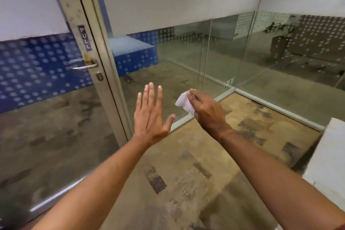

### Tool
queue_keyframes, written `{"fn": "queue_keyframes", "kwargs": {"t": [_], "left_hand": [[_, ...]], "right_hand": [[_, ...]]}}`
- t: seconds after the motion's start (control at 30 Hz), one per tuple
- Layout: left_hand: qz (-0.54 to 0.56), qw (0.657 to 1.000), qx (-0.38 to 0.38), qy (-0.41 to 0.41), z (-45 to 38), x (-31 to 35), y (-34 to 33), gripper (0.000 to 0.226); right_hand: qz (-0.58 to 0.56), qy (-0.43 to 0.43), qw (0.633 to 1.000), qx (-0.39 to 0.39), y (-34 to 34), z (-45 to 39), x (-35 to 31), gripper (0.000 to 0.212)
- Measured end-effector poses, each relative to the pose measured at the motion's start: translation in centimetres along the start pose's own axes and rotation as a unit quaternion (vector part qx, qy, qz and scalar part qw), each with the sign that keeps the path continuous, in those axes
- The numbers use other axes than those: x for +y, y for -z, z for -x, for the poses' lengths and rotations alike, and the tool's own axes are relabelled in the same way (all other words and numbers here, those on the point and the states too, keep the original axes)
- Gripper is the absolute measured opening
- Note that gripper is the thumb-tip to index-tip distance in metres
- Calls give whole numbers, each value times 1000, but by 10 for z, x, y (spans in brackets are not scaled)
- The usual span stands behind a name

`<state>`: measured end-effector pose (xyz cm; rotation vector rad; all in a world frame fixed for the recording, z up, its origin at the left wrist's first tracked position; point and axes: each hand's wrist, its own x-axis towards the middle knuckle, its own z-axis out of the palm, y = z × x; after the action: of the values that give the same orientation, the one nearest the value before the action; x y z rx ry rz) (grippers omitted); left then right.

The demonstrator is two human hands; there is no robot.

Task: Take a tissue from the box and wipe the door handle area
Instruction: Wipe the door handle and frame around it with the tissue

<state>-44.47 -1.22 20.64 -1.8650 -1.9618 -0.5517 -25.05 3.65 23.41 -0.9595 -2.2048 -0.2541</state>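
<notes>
A glass partition filled most of the view, frosted white in its upper part and clear below, meeting a second glass wall at a corner on the right. To the left stood the door, a glass leaf in a pale metal frame, banded with blue dotted film. The patterned carpet, tan with dark patches, ran up to the bottom rail of the glass. At the far right edge a white block-like object showed, too cropped to identify.

Both bare forearms reached forward from the bottom of the view. The left hand was spread flat, fingers straight and together, thumb out, holding nothing; whether its palm touched the glass was hard to tell. The right hand was closed around a crumpled white tissue, which stuck out past the fingers toward the glass, low and well to the right of the door frame.

On the frame, the silver lever handle sat under a small vertical "PULL" plate, with a keyhole just below the handle. The tissue was well apart from all three.
</notes>
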Motion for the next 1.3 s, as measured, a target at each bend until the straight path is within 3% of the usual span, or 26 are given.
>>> {"fn": "queue_keyframes", "kwargs": {"t": [0.23, 0.47, 0.97, 1.3], "left_hand": [[-44, 997, 4, 66, 16, -134, 15, 96], [-87, 988, 12, 124, 14, -232, 17, 95], [-127, 966, -17, 225, -82, -391, -67, 93], [-149, 958, -7, 245, -144, -480, -107, 91]], "right_hand": [[-37, 64, 997, 20, -72, -67, -106, 41], [-94, 105, 990, 13, -140, -128, -170, 46], [-215, 121, 968, -32, -311, -296, -191, 48], [-216, 138, 965, -52, -383, -388, -211, 38]]}}
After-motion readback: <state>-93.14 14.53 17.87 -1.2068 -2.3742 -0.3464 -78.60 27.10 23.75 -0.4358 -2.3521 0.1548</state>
